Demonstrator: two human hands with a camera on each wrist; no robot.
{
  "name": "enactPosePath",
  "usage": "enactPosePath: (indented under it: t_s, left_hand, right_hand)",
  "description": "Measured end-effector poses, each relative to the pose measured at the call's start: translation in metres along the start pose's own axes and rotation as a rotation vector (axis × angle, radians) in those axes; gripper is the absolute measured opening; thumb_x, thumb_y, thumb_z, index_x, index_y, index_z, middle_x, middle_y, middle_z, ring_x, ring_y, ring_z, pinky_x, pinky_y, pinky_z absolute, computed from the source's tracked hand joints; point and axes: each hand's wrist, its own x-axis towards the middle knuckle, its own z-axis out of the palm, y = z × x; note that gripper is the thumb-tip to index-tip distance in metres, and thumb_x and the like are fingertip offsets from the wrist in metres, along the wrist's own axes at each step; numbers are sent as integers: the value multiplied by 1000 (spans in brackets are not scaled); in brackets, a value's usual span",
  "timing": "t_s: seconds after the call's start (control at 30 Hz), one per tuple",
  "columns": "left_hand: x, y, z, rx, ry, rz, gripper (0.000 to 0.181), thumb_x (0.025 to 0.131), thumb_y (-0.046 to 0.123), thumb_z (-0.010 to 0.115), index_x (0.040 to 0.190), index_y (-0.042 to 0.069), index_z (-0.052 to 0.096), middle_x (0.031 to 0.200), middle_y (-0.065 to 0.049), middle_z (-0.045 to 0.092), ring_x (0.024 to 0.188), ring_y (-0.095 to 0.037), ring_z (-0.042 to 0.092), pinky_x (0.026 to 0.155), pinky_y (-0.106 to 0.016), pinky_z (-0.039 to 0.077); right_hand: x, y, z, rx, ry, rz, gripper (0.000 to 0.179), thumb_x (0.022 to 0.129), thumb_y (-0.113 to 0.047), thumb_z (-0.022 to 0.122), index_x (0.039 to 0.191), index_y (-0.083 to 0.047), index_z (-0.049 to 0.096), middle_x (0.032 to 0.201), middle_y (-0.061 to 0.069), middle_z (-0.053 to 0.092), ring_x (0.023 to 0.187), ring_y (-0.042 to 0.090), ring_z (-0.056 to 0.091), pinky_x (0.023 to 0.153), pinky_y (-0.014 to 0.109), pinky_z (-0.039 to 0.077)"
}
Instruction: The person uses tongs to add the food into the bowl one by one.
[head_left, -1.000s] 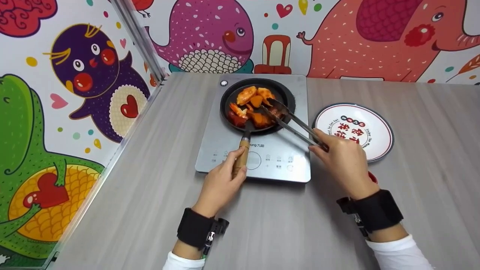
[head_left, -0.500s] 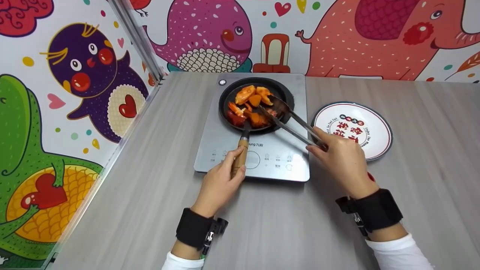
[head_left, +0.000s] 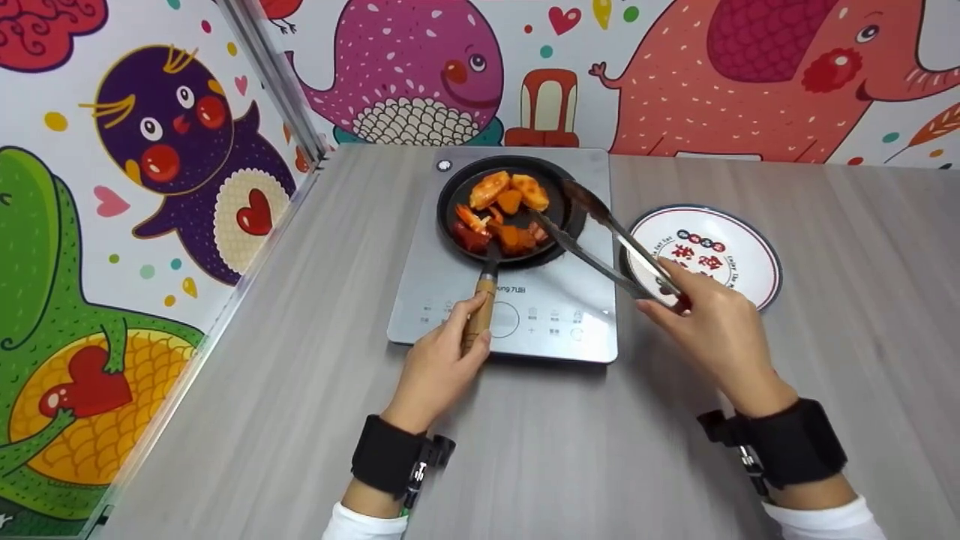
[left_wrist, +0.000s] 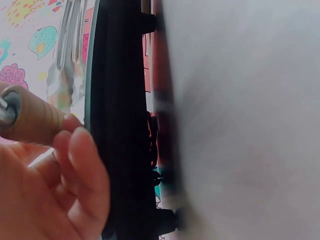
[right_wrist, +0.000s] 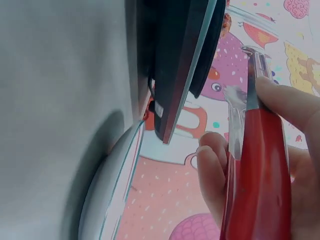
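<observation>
My left hand (head_left: 442, 360) grips the wooden handle (head_left: 481, 309) of a small black frying pan (head_left: 555, 169). Several pieces of food lie in the pan, among them two golden pieces (head_left: 491, 189) at the back and a dark orange chunk (head_left: 514, 239) in front. In my right hand (head_left: 716, 322) I hold metal tongs (head_left: 600, 266), their tips spread over the right side of the pan with no food between them. The right wrist view shows the tongs' red grips (right_wrist: 265, 175) between thumb and fingers.
The pan stands on a silver induction cooker (head_left: 427, 277) with touch controls along its front. A white plate (head_left: 757, 262) with a dark rim and red characters lies to its right, partly behind my right hand. Cartoon-printed walls (head_left: 555, 45) border the wooden-look table (head_left: 285, 360) behind and left.
My right hand has moved right and slightly down. The tongs' tips have lifted away from the food and spread wider. My left hand stays on the pan handle.
</observation>
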Motion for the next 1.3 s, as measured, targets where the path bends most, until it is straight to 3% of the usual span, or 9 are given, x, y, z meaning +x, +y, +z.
enactPosePath:
  t_s: [0.47, 0.6, 0.83, 1.0, 1.3]
  left_hand:
    - [-6, -7, -9, 1, 23, -25, 45, 89, 34, 47, 132, 32, 38, 104, -5, 63, 76, -14, 59, 62, -34, 45]
    - [-5, -9, -9, 2, 31, -31, 45, 89, 34, 48, 133, 32, 38, 103, -6, 64, 75, -15, 58, 61, -34, 45]
    - [-4, -8, -4, -13, 28, -33, 45, 88, 34, 47, 133, 31, 39, 103, -7, 64, 74, -15, 58, 61, -33, 45]
    - [-2, -8, -3, -13, 30, -34, 45, 88, 34, 48, 133, 31, 39, 103, -7, 64, 73, -15, 57, 61, -32, 45]
    - [-3, -5, -4, -12, 15, -46, 46, 89, 34, 47, 133, 31, 38, 102, -8, 64, 70, -14, 56, 59, -31, 44]
  right_hand:
    - [-41, 55, -24, -34, -41, 153, 59, 74, -35, 70, 123, -6, 53, 69, 7, 55, 60, 22, 47, 54, 41, 33]
    - [-44, 70, -30, -35, -96, 210, 62, 75, -40, 68, 125, -6, 51, 71, 8, 54, 62, 24, 46, 52, 41, 32]
    - [-45, 94, -39, -43, -158, 270, 52, 78, -42, 64, 116, -7, 56, 70, 6, 52, 64, 25, 45, 54, 37, 29]
    - [-44, 103, -44, -45, -220, 311, 57, 79, -45, 61, 119, -5, 54, 75, 9, 56, 64, 24, 47, 52, 34, 30]
    - [-41, 113, -49, -65, -296, 304, 64, 79, -46, 61, 120, 1, 50, 82, 15, 57, 73, 30, 51, 57, 46, 34]
